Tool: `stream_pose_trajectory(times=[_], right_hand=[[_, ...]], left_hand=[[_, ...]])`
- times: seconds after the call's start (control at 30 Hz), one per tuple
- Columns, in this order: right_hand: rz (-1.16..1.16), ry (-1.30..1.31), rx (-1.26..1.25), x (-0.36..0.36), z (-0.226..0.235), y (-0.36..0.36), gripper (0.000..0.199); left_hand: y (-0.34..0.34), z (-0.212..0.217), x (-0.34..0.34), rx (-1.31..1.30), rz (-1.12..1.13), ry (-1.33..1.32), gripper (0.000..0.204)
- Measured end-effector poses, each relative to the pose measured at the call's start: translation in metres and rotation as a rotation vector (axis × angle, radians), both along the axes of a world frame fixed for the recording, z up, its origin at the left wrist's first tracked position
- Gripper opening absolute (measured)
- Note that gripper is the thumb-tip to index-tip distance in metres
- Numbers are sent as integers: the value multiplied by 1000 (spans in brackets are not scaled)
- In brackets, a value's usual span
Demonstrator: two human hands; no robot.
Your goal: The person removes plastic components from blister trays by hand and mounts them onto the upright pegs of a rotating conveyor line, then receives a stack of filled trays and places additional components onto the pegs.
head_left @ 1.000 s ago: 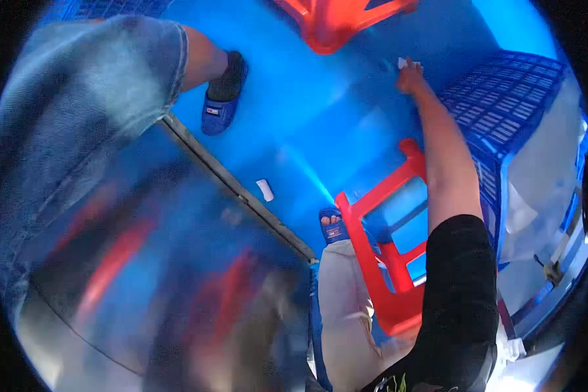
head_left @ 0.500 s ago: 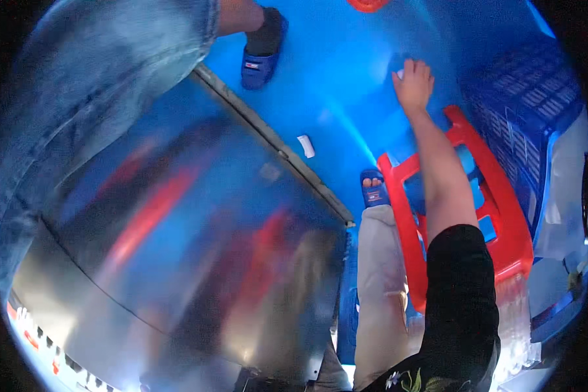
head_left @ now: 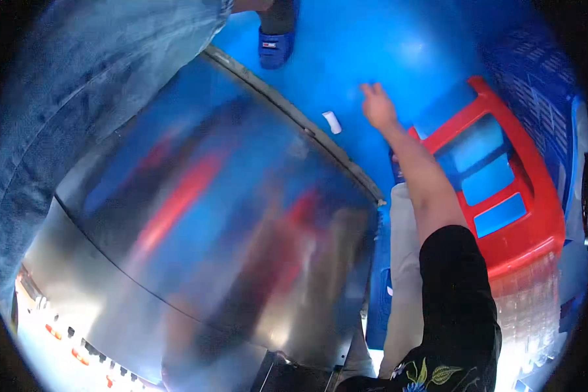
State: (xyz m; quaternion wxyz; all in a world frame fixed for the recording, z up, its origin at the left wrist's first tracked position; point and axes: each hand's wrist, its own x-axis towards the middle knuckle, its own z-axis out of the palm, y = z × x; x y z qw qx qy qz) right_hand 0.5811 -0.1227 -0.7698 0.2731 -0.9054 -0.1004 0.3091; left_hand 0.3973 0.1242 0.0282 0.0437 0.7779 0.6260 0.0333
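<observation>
My right hand [head_left: 379, 108] reaches out over the blue floor, its arm in a black short sleeve coming up from the lower edge. Its fingers stretch forward, slightly blurred, and I see nothing held in them. Just left of the hand, a small white roll-shaped piece [head_left: 332, 122] lies on the floor, apart from the fingers. Close to my forearm on its right is a red plastic stool [head_left: 536, 170] with rectangular openings. My left hand is out of view.
A shiny steel surface [head_left: 255, 196] with a raised edge fills the left. Another person's jeans leg [head_left: 98, 85] and blue slipper [head_left: 276, 49] are at upper left. Blue crates [head_left: 529, 85] stand at the right. Clear plastic containers [head_left: 522, 307] sit below the stool; my beige trouser leg [head_left: 405, 261] is beside it.
My right hand has come nearer and moved left, closer to the white piece. The view has shifted, so the stool and the steel surface appear farther right.
</observation>
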Motion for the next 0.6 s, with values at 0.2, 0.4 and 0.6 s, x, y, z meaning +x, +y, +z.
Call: stream_pose_trajectory(times=[0.2,0.4,0.6], right_hand=[[569,136,-115,-74,-3,66,45],[-15,308,-178,-136,18,8,21],[72,245,-50,-184,140,-40,21]], left_hand=[[-8,-59,-2,-49,-21,-191,74],[-72,-43,-8,-55,89,-192,89],[-82,-53,-16,31,-197,198,89]])
